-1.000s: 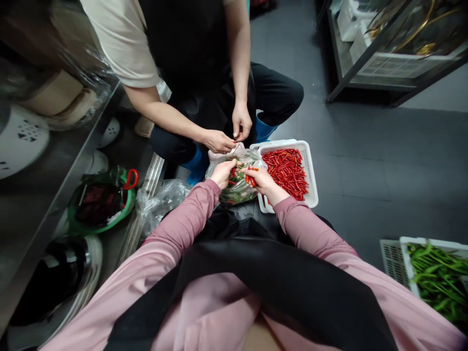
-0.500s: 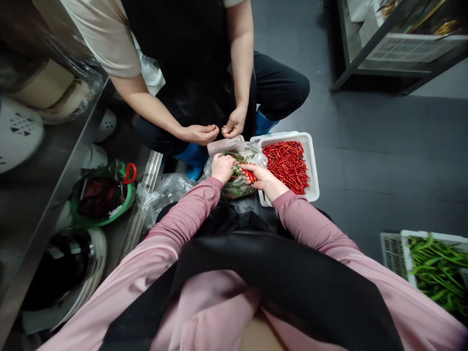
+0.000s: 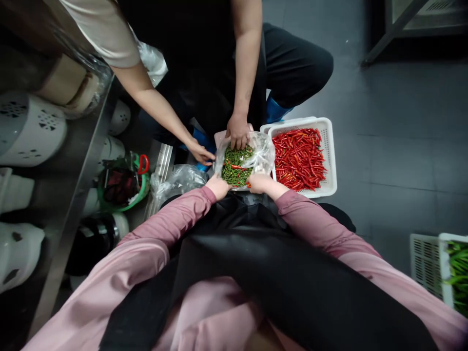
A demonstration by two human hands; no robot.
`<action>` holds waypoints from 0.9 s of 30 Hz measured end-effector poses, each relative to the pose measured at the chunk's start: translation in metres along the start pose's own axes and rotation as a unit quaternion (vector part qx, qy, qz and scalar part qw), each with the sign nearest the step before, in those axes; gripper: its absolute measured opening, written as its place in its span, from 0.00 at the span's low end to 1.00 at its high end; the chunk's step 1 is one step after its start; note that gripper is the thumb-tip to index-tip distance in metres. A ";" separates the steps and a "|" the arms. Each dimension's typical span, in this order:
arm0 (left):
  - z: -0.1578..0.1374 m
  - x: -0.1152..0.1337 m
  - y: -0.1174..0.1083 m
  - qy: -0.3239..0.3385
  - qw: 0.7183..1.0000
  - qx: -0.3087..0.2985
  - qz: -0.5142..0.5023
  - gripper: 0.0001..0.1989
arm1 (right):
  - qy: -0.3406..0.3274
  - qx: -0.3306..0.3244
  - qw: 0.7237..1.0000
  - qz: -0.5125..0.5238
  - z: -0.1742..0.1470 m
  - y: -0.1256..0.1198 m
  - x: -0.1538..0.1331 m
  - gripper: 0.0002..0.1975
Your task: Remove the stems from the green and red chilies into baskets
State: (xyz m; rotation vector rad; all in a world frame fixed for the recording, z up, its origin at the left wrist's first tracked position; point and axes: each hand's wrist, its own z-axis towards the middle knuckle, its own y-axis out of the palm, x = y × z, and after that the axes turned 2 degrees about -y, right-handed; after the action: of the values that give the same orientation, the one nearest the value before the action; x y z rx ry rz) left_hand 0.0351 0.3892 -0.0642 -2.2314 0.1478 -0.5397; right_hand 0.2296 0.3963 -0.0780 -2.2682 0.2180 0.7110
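Note:
A clear plastic bag [image 3: 263, 146] lies spread wide in front of me, with green chili stems [image 3: 234, 171] and a few red chilies in it. My left hand [image 3: 218, 186] is closed on the near left edge of the bag. At the near right edge, my right hand [image 3: 260, 183] is closed on the plastic too, with a bit of red chili showing at its fingertips. Across from me, a co-worker's hand [image 3: 238, 131] reaches into the bag onto the stems. The co-worker's other hand [image 3: 200, 152] is beside the bag's left rim, fingers stretched.
A white basket [image 3: 331, 161] full of red chilies stands right of the bag. Further right is another white basket [image 3: 445, 273] with green peppers. On the left are a metal shelf [image 3: 78, 161] with white pots and a green basket [image 3: 141, 197]. Crumpled plastic [image 3: 179, 181] lies nearby.
My hands have moved apart and down to the bag's near edge, and the bag now lies wider. The co-worker's hands have come down, one into the bag. The view has shifted.

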 end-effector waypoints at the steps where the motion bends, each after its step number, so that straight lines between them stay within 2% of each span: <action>1: -0.002 -0.001 0.002 0.007 1.000 -0.014 0.006 0.16 | -0.002 -0.014 1.000 -0.012 0.000 0.002 0.001 0.10; 3: -0.003 -0.003 0.004 0.016 0.998 -0.049 0.025 0.19 | -0.008 -0.030 0.999 -0.012 0.000 0.003 0.003 0.12; 5: 0.003 -0.004 0.003 0.007 0.998 -0.059 0.021 0.20 | -0.012 -0.040 0.999 -0.003 0.001 0.001 0.006 0.14; 8: 0.023 0.003 0.000 -0.023 1.000 -0.012 0.015 0.18 | -0.003 -0.047 0.999 -0.003 -0.001 -0.004 0.009 0.14; 10: 0.040 0.011 0.000 -0.048 0.998 0.022 0.015 0.18 | 0.019 -0.049 0.998 -0.026 -0.002 -0.009 0.010 0.10; 12: 0.055 0.021 0.002 -0.076 0.997 0.027 0.020 0.18 | 0.051 -0.049 0.996 -0.054 -0.005 -0.016 0.011 0.07; 15: 0.070 0.031 0.005 -0.105 0.994 0.027 0.019 0.19 | 0.095 -0.052 0.991 -0.078 -0.010 -0.026 0.010 0.13; 19: 0.078 0.035 0.009 -0.108 0.994 0.011 0.005 0.18 | 0.118 -0.064 0.985 -0.106 -0.017 -0.036 0.008 0.20; 27: 0.078 0.038 0.002 -0.132 0.991 0.035 0.008 0.14 | 0.101 -0.068 0.986 -0.112 -0.021 -0.037 0.011 0.19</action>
State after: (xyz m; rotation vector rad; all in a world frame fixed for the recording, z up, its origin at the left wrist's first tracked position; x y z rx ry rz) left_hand 0.1028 0.4322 -0.0982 -2.2065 0.0106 -0.2337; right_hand 0.2605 0.4091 -0.0492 -2.4480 0.0082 0.3902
